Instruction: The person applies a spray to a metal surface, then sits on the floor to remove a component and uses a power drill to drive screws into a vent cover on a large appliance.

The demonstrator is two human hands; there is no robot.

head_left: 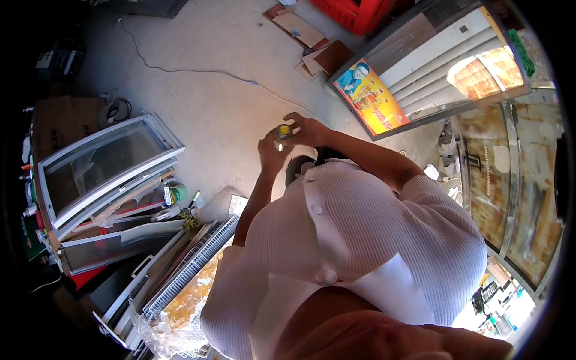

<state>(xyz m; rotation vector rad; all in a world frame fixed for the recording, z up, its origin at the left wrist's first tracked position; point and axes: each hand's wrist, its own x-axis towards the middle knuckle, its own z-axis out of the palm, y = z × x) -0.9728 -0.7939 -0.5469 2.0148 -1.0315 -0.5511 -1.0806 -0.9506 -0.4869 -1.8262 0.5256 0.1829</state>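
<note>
The left hand (270,152) and right hand (309,131) sit close together before the torso (378,240), right fingers (293,116) curled. The left forearm (255,201) reaches forward; the right forearm (369,153) angles inward.

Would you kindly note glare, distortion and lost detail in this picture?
In the head view, the lens curves the rusty door at right, glare washes out the area below, a bright patch marks the framed panel, and the small held item shows little detail.

A framed pane (108,157) lies left of the left hand (272,150), a cable (255,83) on the floor (198,120) ahead.
</note>
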